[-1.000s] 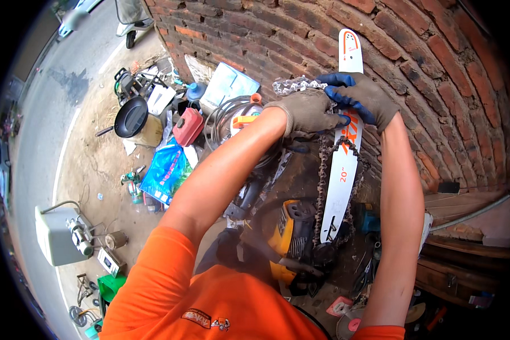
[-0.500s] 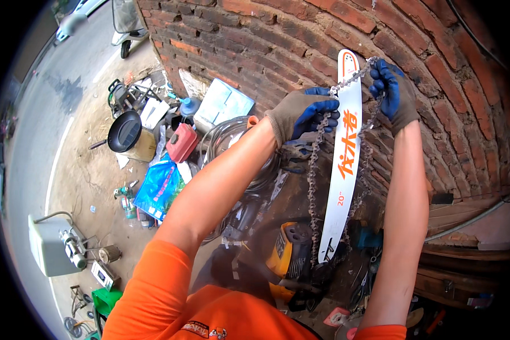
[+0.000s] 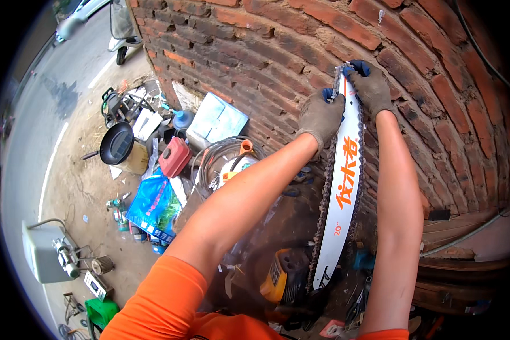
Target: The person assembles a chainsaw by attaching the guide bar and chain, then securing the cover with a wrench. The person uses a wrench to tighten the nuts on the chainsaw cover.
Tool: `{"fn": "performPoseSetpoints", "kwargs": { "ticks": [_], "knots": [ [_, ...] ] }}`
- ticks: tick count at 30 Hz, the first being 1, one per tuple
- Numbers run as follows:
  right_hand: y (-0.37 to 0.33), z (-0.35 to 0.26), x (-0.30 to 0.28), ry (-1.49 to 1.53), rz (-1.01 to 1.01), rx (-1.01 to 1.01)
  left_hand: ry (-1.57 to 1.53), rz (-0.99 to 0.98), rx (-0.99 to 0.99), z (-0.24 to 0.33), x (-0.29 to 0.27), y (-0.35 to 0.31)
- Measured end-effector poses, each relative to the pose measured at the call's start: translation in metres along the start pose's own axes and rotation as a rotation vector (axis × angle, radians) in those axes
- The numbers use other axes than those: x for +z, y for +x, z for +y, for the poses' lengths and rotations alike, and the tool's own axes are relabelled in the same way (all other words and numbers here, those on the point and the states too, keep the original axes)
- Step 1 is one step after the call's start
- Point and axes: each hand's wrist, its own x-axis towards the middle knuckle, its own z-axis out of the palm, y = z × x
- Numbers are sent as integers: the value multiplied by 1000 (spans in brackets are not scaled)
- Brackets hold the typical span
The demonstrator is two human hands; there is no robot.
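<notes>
Gloved left hand (image 3: 321, 116) and right hand (image 3: 373, 89) pinch the saw chain (image 3: 324, 203) at the tip of the guide bar (image 3: 345, 177); chain lines both edges, seating unclear.

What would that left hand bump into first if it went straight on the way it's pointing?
Most likely the saw chain, then the white guide bar beside it: the left hand points up and rightward at the bar's tip end and seems nearly against it. Depth is hard to judge here.

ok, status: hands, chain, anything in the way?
Left hand, right hand: both on chain at bar tip. Chain along both bar edges. Brick wall behind; nothing seen blocking.
</notes>
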Motion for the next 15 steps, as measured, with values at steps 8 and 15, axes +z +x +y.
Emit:
{"fn": "performPoseSetpoints", "kwargs": {
  "ticks": [8,15],
  "knots": [
    [17,-3,-9,158,-55,90,-51,-25,-106,0,13,24],
    [25,2,-2,220,-70,101,-494,-315,-220,-24,14,35]
  ]
}}
